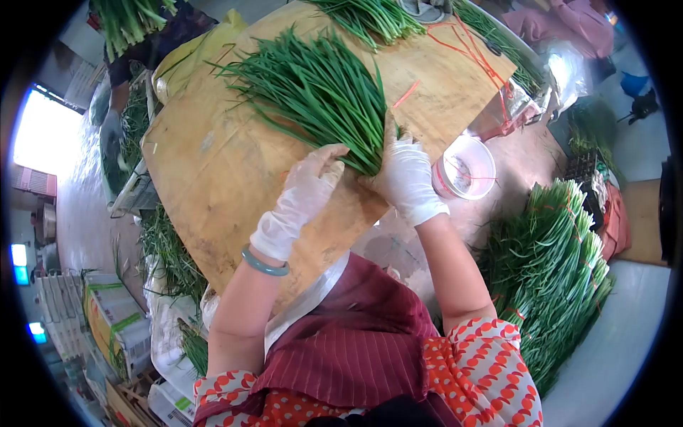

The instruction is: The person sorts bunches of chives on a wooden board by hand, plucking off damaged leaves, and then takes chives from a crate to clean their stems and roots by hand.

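A bunch of garlic chives [320,99] lies on the brown board, its dark green leaf tips fanned toward the upper left. My right hand [409,174], in a white glove, is closed round the lower right end of the bunch, thumb up along its side. My left hand [309,181], also gloved and with a green bangle above the wrist, has its bent fingers closed on the near edge of the same bunch. The palm side of both hands is hidden. A short orange tie strip [406,93] lies just beyond my right hand.
The board [206,185] has a second bunch of chives [373,18] and loose orange strips [473,53] at its far side. To the right stand a white tub [466,169] and a big pile of tied chives [551,277]. Crates and cartons [121,324] stand left; another person [562,25] is at upper right.
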The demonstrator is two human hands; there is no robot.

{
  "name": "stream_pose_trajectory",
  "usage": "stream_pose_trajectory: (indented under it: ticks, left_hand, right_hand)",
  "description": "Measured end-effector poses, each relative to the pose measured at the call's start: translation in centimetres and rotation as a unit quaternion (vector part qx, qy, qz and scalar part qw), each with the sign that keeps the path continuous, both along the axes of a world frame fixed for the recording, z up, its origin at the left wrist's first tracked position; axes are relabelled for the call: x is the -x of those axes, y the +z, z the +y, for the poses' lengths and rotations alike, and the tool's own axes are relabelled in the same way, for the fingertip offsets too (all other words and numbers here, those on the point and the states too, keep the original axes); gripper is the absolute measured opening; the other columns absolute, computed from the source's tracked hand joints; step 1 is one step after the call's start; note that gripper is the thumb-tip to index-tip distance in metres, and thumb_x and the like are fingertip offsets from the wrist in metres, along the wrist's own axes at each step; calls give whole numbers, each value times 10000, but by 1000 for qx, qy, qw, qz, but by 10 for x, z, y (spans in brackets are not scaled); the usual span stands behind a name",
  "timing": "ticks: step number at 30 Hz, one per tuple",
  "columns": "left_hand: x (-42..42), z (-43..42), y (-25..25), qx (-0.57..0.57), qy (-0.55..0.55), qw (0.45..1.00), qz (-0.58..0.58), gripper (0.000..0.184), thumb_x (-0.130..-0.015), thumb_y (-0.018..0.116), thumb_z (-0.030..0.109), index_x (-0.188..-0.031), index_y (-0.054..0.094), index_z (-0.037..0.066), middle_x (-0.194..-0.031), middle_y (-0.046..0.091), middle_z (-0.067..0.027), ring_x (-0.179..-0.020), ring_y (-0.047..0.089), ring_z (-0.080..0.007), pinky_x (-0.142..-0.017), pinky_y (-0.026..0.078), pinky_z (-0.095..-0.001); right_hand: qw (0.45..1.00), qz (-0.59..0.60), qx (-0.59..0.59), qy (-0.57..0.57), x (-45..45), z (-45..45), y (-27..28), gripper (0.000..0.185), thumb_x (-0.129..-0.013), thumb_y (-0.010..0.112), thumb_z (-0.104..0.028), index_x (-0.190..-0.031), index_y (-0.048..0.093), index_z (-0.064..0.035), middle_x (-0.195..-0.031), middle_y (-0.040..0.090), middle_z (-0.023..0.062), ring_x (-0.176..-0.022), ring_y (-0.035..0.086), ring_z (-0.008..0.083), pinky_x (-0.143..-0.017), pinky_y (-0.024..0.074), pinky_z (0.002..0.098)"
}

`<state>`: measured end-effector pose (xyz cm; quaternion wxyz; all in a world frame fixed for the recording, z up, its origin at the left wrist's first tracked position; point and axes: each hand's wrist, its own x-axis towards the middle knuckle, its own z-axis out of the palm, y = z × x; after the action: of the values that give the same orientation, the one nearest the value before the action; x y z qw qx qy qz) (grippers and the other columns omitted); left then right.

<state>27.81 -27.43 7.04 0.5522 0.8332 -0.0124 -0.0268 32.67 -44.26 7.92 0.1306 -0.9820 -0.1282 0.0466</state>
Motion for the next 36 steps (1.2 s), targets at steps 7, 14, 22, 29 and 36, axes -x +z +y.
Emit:
stream_pose_trajectory:
  ticks: [7, 14, 22, 29, 36]
  left_hand:
    - [7, 23, 0, -299, 97, 940, -130, 320, -855, 553, 162, -1150, 555, 38, -1129, 590, -87, -1052, 555, -264, -909, 432, -348]
    - [7, -11, -51, -453, 41, 876, -162, 462, -835, 556, 267, -1204, 502, -5, -1288, 456, -180, -1235, 376, -359, -993, 344, -472]
    - [18, -38, -38, -469, 51, 875, -108, 592, -825, 575, 317, -1267, 441, -55, -1345, 401, -212, -1282, 316, -381, -1066, 256, -465]
    - [25, 5, 4, -390, 0, 919, -61, 488, -826, 585, 347, -1156, 565, -12, -1203, 540, -208, -1166, 474, -350, -995, 371, -411]
    - [-10, 5, 12, -475, -70, 876, -45, 295, -797, 565, 297, -863, 648, 22, -887, 618, -153, -872, 596, -312, -767, 478, -432]
  right_hand:
    - [999, -34, -6, -4, -9, -5, -9, 1148, -569, 822, -346, -1425, 145, 8, -1068, 553, 255, -928, 588, 370, -776, 504, 391]
    - [998, -42, -31, -24, 0, -4, -5, 1046, -583, 795, -282, -1402, 216, 17, -1005, 571, 236, -874, 615, 336, -711, 520, 400]
    - [997, -45, -64, -19, 7, -25, -5, 1024, -606, 736, -242, -1427, 165, -22, -1003, 557, 273, -870, 595, 396, -706, 499, 445]
    - [997, 6, -55, 53, -16, -51, 31, 1189, -544, 800, -500, -1409, 179, 29, -1160, 530, 273, -1005, 564, 425, -859, 463, 437]
    - [994, 48, -96, 36, -117, -2, 5, 1136, -663, 567, -748, -1368, 247, 84, -1111, 559, 317, -1056, 550, 414, -889, 438, 447]
